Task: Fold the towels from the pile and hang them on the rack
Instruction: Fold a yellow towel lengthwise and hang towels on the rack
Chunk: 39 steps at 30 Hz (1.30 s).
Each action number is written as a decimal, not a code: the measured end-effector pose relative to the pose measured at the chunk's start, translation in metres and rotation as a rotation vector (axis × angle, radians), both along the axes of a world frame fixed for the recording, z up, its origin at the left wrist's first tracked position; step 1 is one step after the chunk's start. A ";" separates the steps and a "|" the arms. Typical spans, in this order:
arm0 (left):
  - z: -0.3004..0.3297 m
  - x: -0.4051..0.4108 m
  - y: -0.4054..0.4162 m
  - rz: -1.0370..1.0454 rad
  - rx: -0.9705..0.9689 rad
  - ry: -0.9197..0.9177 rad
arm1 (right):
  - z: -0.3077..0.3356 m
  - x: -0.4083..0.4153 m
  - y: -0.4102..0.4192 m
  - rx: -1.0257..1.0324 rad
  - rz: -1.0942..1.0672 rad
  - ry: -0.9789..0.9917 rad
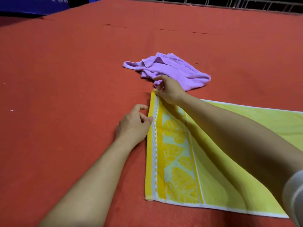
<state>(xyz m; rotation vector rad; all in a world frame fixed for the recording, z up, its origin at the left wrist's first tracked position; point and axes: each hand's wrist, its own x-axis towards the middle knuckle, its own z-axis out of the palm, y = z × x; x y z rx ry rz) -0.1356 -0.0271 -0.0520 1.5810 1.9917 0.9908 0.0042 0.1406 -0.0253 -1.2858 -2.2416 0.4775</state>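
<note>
Covering nearly the whole view, the flat red cloth-covered surface (65, 79) carries everything. Toward its near right edge lies the long yellow terry towel with a leaf-patterned band and white hem (213, 185), spread flat, its short patterned end pointing left and its length running off to the right. Both bare forearms reach forward from the near edge across it. The right hand (170, 91) stretches over the towel to its far left corner, where thumb and forefinger pinch the corner and lift it slightly off the surface. The left hand (133, 123) rests on the red surface just beside the towel's short left edge, fingers loosely curled, its fingertips (150, 118) touching that edge partway along. Beyond the right hand, near the middle of the surface, sits the crumpled lilac terry towel (172, 69), unfolded.
</note>
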 end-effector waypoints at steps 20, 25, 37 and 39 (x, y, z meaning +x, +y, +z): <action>0.015 -0.008 -0.047 -0.088 0.028 -0.119 | 0.007 0.057 -0.181 -0.049 0.139 0.035; 0.016 0.001 -0.148 -0.433 -0.137 0.028 | -0.005 0.088 -0.261 -0.098 0.276 -0.074; 0.010 -0.007 -0.177 -0.345 0.205 0.350 | -0.012 0.085 -0.301 -0.023 0.267 -0.129; 0.009 -0.016 -0.187 -0.354 0.231 0.392 | -0.015 0.077 -0.309 0.006 0.284 -0.142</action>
